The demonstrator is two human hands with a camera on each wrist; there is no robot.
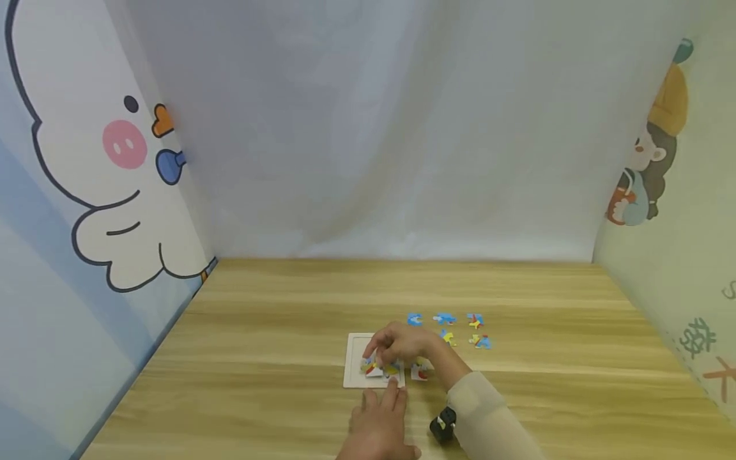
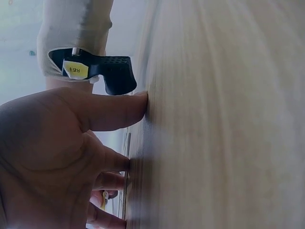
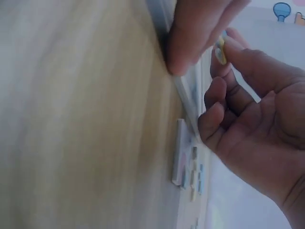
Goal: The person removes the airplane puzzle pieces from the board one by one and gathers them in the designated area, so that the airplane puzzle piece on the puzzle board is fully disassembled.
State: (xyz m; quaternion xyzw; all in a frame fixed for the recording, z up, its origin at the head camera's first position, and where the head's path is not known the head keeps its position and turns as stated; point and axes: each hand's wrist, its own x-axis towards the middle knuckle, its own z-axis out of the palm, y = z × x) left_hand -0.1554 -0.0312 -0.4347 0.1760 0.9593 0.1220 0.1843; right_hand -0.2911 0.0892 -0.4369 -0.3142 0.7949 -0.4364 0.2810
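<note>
A square white puzzle tray (image 1: 347, 364) lies on the wooden table, with colourful jigsaw pieces (image 1: 375, 371) inside it. My right hand (image 1: 405, 344) is over the tray. In the right wrist view, its thumb and index finger pinch a small yellow-and-blue jigsaw piece (image 3: 220, 53), while the other fingers curl in. My left hand (image 1: 378, 425) rests at the tray's near edge, fingers extended and fingertips at the rim. The left wrist view shows its thumb (image 2: 121, 110) touching the tabletop. The right hand covers the tray's upper right part in the head view.
Several loose jigsaw pieces (image 1: 444, 318) lie in rows beyond the right hand. Another red-and-white piece (image 1: 419, 373) sits just right of the tray. A black camera mount (image 1: 443, 426) is strapped at the right wrist. A pale curtain (image 1: 368, 140) hangs behind the table (image 1: 259, 306).
</note>
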